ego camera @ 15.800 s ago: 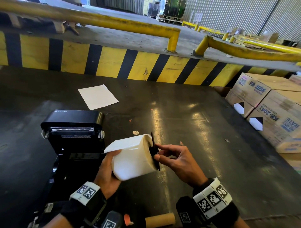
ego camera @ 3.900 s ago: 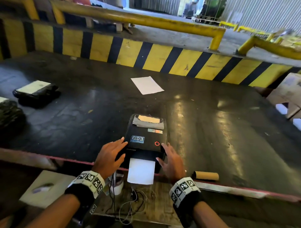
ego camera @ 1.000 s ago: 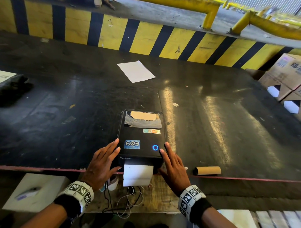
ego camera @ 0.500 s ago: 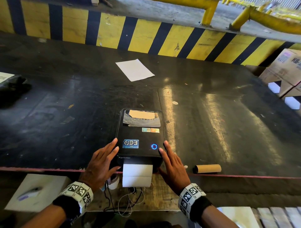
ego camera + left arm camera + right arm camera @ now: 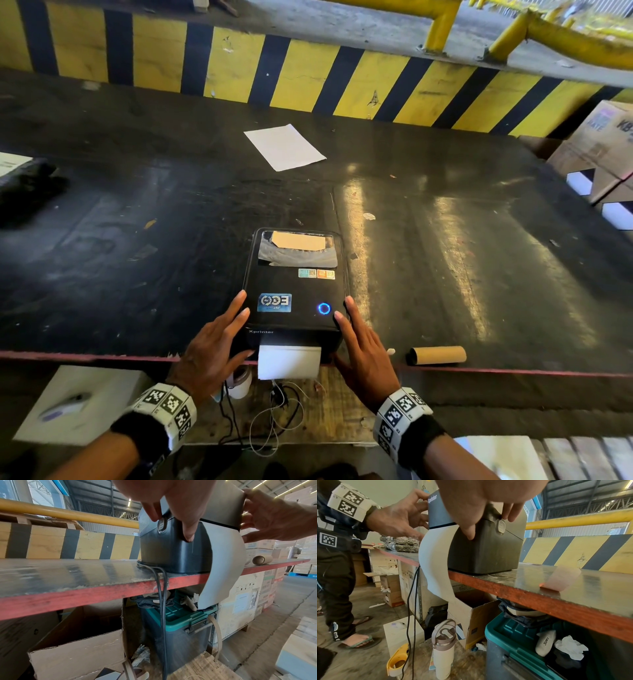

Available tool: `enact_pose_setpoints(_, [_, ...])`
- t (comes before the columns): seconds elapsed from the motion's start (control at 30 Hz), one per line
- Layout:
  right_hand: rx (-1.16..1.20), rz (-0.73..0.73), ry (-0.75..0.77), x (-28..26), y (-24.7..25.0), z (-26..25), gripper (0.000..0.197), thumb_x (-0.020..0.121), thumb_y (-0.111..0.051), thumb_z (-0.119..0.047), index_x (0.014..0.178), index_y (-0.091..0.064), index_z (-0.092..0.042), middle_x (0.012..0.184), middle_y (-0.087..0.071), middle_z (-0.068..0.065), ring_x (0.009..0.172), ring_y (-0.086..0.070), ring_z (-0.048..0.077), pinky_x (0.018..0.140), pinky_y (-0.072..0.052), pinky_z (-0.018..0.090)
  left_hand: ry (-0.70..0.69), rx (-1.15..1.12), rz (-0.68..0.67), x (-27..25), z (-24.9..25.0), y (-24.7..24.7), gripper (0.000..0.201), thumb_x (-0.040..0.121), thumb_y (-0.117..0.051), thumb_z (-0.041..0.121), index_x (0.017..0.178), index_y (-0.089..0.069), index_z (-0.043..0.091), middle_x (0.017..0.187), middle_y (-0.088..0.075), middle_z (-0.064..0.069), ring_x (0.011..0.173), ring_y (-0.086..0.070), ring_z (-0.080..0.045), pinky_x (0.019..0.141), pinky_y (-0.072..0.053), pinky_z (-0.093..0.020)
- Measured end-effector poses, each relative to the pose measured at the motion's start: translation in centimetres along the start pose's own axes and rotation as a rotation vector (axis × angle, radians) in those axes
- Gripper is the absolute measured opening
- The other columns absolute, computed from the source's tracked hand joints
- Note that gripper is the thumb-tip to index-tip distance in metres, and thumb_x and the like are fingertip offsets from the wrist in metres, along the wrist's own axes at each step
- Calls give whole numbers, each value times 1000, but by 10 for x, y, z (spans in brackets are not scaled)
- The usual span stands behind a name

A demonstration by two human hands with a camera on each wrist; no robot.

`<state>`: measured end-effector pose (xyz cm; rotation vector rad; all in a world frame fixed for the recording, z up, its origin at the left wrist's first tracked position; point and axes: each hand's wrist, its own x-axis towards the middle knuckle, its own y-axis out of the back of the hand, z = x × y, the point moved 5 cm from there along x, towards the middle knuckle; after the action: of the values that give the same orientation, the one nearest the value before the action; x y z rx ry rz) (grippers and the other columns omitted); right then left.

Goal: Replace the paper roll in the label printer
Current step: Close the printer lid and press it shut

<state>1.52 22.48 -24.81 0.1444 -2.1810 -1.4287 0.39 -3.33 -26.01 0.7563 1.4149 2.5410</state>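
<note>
The black label printer (image 5: 294,284) stands at the table's near edge with its lid down and a blue ring light (image 5: 324,308) lit. A white paper strip (image 5: 289,361) hangs from its front slot over the edge. My left hand (image 5: 219,339) lies flat against the printer's left side and my right hand (image 5: 363,342) against its right side, fingers straight. In the left wrist view the fingers (image 5: 187,534) touch the printer (image 5: 171,550) beside the side latch. The right wrist view shows the same on the other side of the printer (image 5: 484,547), with the strip (image 5: 435,563) curling down.
An empty cardboard core (image 5: 436,354) lies right of the printer. A white sheet (image 5: 284,147) lies farther back, cartons (image 5: 603,147) stand at the right, and a black package (image 5: 24,185) lies at the left. Cables (image 5: 274,411), a bottle (image 5: 443,649) and a green-lidded bin (image 5: 505,635) sit under the table.
The lid, open while I held the roll, is down. The ring light went from red to blue. Over the last second both hands stay at the printer's sides.
</note>
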Motion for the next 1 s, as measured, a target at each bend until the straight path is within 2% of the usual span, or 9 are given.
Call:
enact_pose_setpoints(0.1, [7,-1,-15,-1,-1,0,103,73,-79,-23,149,-9,-24,156,-9,5,131,-43,28,91,-53,53,3,20,3,1,1,1,91,64,-84,19,139,-33,9,155,-21,-10,124,-40,-13,96,-41,-32])
enact_pose_setpoints(0.23, [-8,17,-1,-1,3,-4,97,67,-84,-21,143,-24,-14,153,-16,10,129,-44,25,93,-52,42,-7,45,-2,1,4,2,89,63,-84,19,137,-35,7,152,-28,-14,127,-37,-14,99,-40,-30])
enact_pose_setpoints(0.33, [-18,16,0,0,4,-6,97,64,-85,-19,142,-27,-12,152,-18,11,128,-45,25,94,-48,37,-3,33,-1,1,2,1,88,65,-82,21,138,-34,8,154,-25,-13,130,-27,-3,100,-40,-31])
enact_pose_setpoints(0.4, [-25,19,-1,0,4,-7,98,63,-86,-19,141,-28,-11,152,-20,12,128,-45,24,94,-46,35,5,24,-3,0,0,0,91,65,-83,19,139,-32,9,155,-24,-11,130,-23,0,99,-40,-33])
enact_pose_setpoints(0.5, [-22,24,-11,1,5,-7,98,63,-86,-20,142,-27,-12,152,-20,12,125,-51,29,92,-48,36,7,17,2,1,-1,-1,91,65,-83,19,139,-32,9,159,-11,1,134,-19,1,100,-38,-34])
enact_pose_setpoints(0.57, [-27,23,-11,1,5,-7,97,64,-86,-21,141,-28,-12,152,-20,11,124,-53,30,93,-43,33,-3,7,12,2,0,0,89,67,-82,19,139,-31,9,159,-2,9,139,-12,3,102,-37,-36])
enact_pose_setpoints(0.8, [-28,23,-19,2,6,-9,99,61,-88,-21,140,-29,-12,151,-21,11,121,-56,30,89,-45,33,-17,-15,21,2,3,0,89,67,-82,16,139,-30,8,159,1,11,141,-9,1,102,-37,-39])
enact_pose_setpoints(0.9, [-31,17,-24,2,6,-9,97,61,-88,-21,139,-31,-10,150,-22,12,120,-58,29,89,-40,28,0,-35,21,1,5,0,89,67,-82,14,140,-30,10,159,-10,0,139,-16,-5,101,-39,-39])
enact_pose_setpoints(1.0, [-26,9,-33,1,5,-9,98,62,-88,-22,140,-30,-11,151,-21,12,120,-58,29,89,-37,28,2,-36,27,0,7,1,89,66,-82,12,139,-30,9,155,-17,-8,141,-14,-5,101,-39,-40])
